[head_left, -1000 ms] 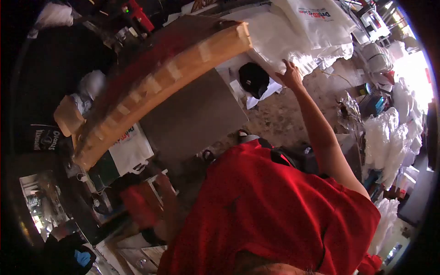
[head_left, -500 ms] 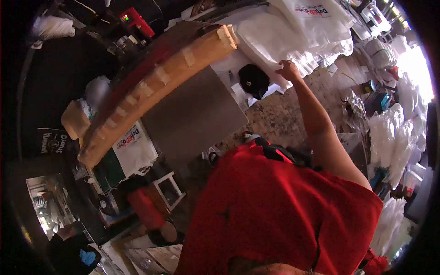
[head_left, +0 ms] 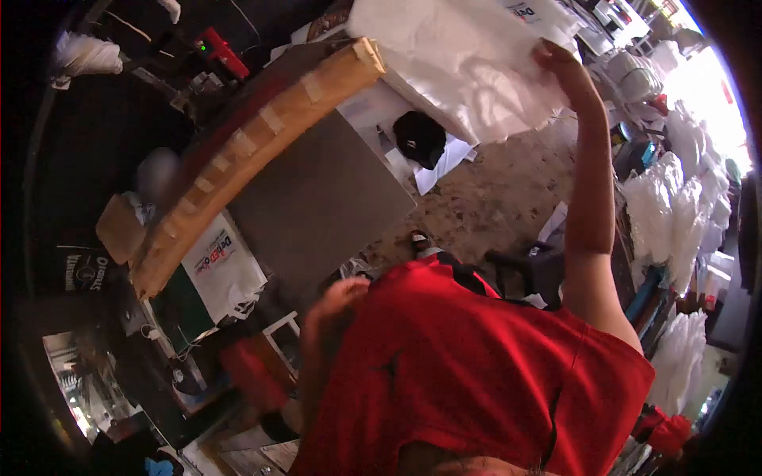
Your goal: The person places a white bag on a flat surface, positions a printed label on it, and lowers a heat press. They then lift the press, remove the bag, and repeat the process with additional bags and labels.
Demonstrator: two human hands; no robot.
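Raised since the earlier frame: my right hand (head_left: 557,62) has carried the white sheet (head_left: 476,71) up toward one o'clock, and my left hand (head_left: 340,300) has swung in toward seven.
My right fingers are curled closed on the sheet's edge at half past one; the sheet spreads from there toward twelve, creased and partly lifted. Blur covers my left hand, beside the red shirt (head_left: 476,365), so I can't tell how far open it is or whether it holds anything. Just beyond twelve I see the black cap (head_left: 419,139), near the sheet's lower edge; the grey board (head_left: 317,198) lies toward ten, alongside the taped brown edge (head_left: 262,135).
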